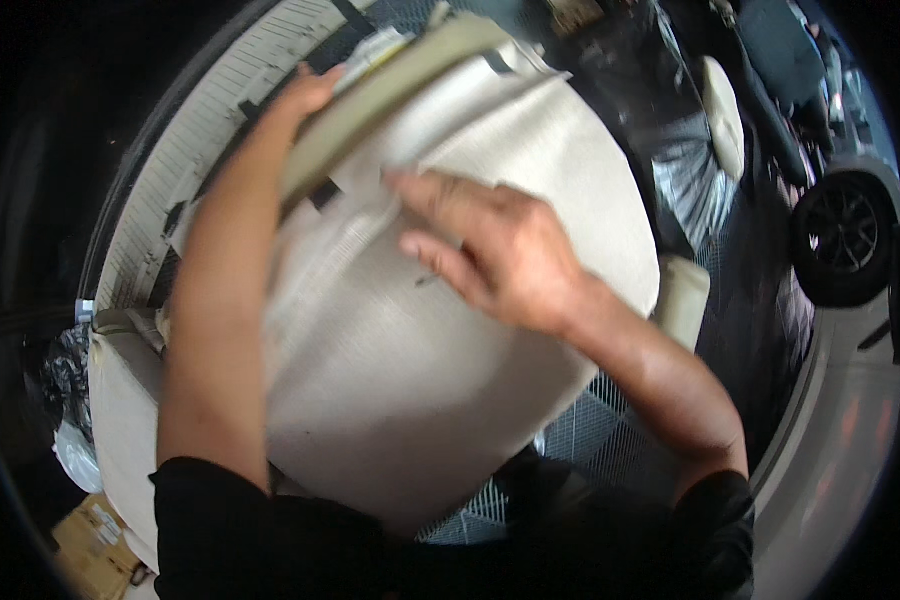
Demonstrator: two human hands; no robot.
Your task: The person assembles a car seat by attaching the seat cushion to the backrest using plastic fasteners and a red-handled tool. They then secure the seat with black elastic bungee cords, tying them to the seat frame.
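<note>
Pale grey woven fabric fills the middle of the view: a large upholstered seat cover [440, 350], padded and rounded, held up in front of the person's chest and tilted away toward the top of the picture. Its surface shows a fine ribbed weave, with a raised seam running down from the upper middle and a small dark fleck near the centre. Along the far edge the cover turns over into an olive-beige backing strip [390, 85] with short black tabs on it.

The left hand [305, 95] reaches up to that far edge, its grip closed around the backing strip, fingers hidden behind the fold. The right hand [495, 250] lies flat on the face of the fabric with fingers spread and pointing left; its grip is wide, pressing and not pinching anything.

The step in hand looks like smoothing or pulling the cover taut across its padding while the far edge is held fast. A further move would likely call for steady tension from the left hand so the fabric does not bunch under the right palm.

Around it: another cream cushion [120, 420] at lower left, a cardboard box [90, 540] beneath that, a metal grid floor [580, 435], a cream headrest [722, 115], and a car wheel [843, 240] at far right
</note>
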